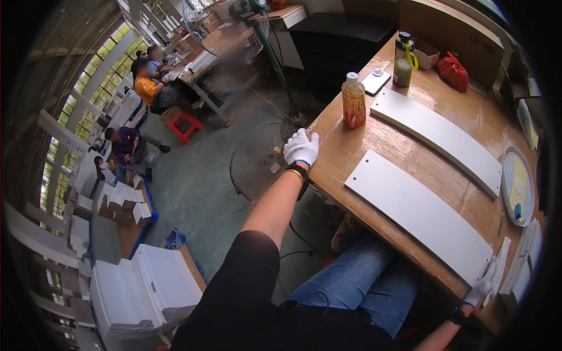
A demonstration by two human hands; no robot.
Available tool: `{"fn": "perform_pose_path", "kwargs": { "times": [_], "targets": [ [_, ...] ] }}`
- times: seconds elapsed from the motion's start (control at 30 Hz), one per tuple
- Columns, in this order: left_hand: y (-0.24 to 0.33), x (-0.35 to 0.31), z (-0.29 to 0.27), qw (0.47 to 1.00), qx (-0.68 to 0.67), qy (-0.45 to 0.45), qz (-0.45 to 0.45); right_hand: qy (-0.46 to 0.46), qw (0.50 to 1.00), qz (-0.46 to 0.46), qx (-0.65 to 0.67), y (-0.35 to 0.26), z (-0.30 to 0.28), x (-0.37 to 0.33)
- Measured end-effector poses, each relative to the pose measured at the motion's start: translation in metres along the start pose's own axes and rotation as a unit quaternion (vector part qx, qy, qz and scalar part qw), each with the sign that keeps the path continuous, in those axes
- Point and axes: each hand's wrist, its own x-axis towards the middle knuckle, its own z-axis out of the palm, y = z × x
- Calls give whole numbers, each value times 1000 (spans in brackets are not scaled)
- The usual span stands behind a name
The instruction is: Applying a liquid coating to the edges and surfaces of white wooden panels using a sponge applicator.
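Two long, curved white boards lie on the brown-covered table, each with small holes near its ends: a near board [418, 216] and a far board [439, 137]. My left hand [301, 147], in a white knit glove, rests at the table's left corner. Its thumb stands apart from the bent fingers, and no held object shows. At the lower right my gloved right hand [483, 285] is beside the near board's right end, fingers stretched out. Close to those fingers lies a white strip [503, 260], perhaps cloth; whether they touch it is unclear.
On the table [333, 169] stand a reddish drink bottle [353, 102] and a green-filled bottle [403, 61], near a phone [376, 82], red bag [452, 72] and round tray [507, 202]. Fans [257, 158] stand left, stacked white boards [146, 286] lower left. Several people sit farther off.
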Motion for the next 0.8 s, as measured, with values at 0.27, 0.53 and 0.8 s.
{"fn": "perform_pose_path", "kwargs": {
  "times": [0.27, 0.53, 0.8],
  "targets": [
    [2, -1, -2, 1000, -2, -2, 1, 24, 1000, 18, 1, -15, 7, -3],
    [1, -1, -1, 1000, -3, -2, -1, 23, 1000, 15, -8, -20, 11, -5],
    [0, 0, 0, 1000, 2, 2, 4, 14, 1000, 14, 16, -15, 8, -4]
  ]
}}
